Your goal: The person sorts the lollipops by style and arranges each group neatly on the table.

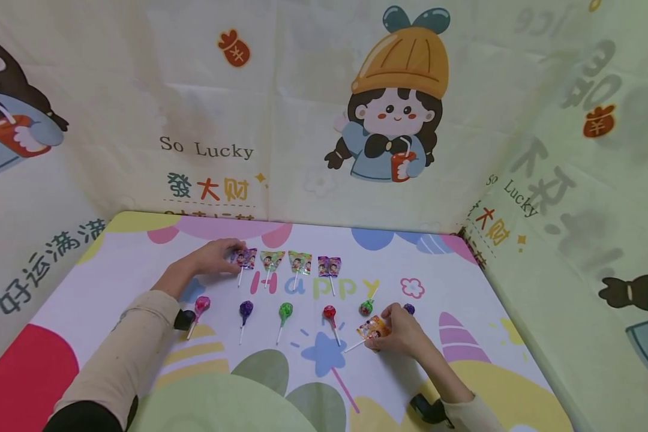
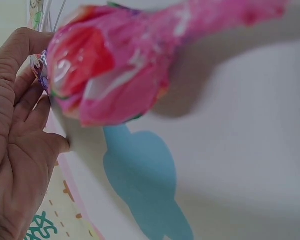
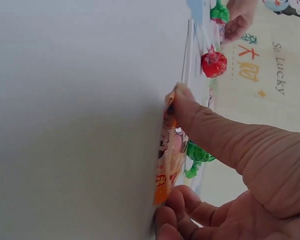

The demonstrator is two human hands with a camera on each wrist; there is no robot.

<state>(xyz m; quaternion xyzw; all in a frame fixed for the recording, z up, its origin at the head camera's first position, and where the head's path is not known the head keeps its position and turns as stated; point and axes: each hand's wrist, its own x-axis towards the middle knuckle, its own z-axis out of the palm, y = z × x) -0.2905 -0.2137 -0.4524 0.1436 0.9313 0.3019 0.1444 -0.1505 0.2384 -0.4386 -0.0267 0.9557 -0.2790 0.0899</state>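
In the head view, my left hand [image 1: 212,258] pinches the edge of a flat purple-wrapped lollipop [image 1: 248,258] at the left end of the back row. A round pink lollipop [image 2: 110,70] fills the left wrist view's foreground and partly covers that purple wrapper [image 2: 40,67]. My right hand [image 1: 405,332] holds a flat orange-wrapped lollipop [image 1: 372,327] by its wrapper edges, close above the table, its white stick pointing left. Just behind the right hand lie a green-and-red round lollipop [image 1: 366,308] and a partly hidden purple one [image 1: 408,308].
Beside the left hand's lollipop lie two green flat-wrapped lollipops [image 1: 272,260] and a purple one [image 1: 329,266]. The front row also holds dark purple [image 1: 245,309], green [image 1: 285,310] and red [image 1: 329,312] round lollipops. Printed cloth [image 1: 302,120] hangs behind the table.
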